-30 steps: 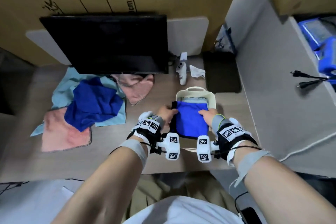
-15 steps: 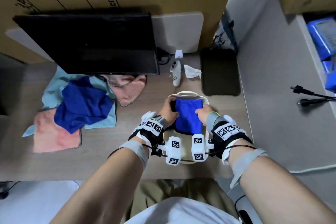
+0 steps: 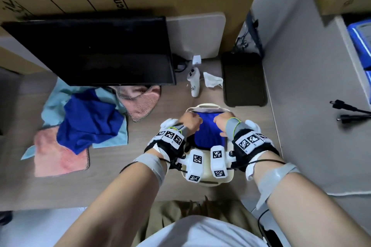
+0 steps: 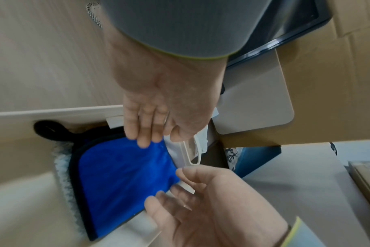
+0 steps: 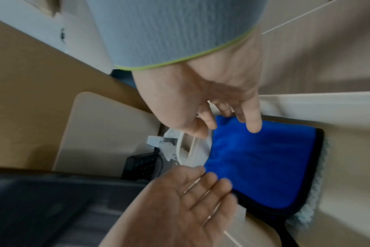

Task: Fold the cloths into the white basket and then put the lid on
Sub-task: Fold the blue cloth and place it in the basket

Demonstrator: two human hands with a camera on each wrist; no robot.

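The white basket (image 3: 208,181) stands on the desk near its front edge. Inside lies a folded blue cloth (image 3: 208,133) with black edging (image 4: 120,180) (image 5: 262,158), on top of a pale fluffy cloth (image 4: 62,173). Both hands are at the cloth's far end. My left hand (image 3: 189,122) (image 4: 180,200) touches the far left corner with fairly straight fingers. My right hand (image 3: 221,121) (image 5: 190,200) does the same at the far right corner. Neither hand pinches the cloth. A flat white rounded panel (image 3: 197,35) leans against the cardboard at the back.
At the left of the desk lies a loose pile: a dark blue cloth (image 3: 88,120), a light blue one (image 3: 55,102) and pink ones (image 3: 58,158) (image 3: 142,102). Behind stand a black monitor (image 3: 96,50), a white controller (image 3: 194,84), a crumpled tissue (image 3: 212,83) and a black pad (image 3: 244,80). Cables (image 3: 349,112) lie right.
Both hands slid from the blue cloth's sides up to its far corners. The cloth now lies flatter and lower in the basket. The head view shifted slightly.
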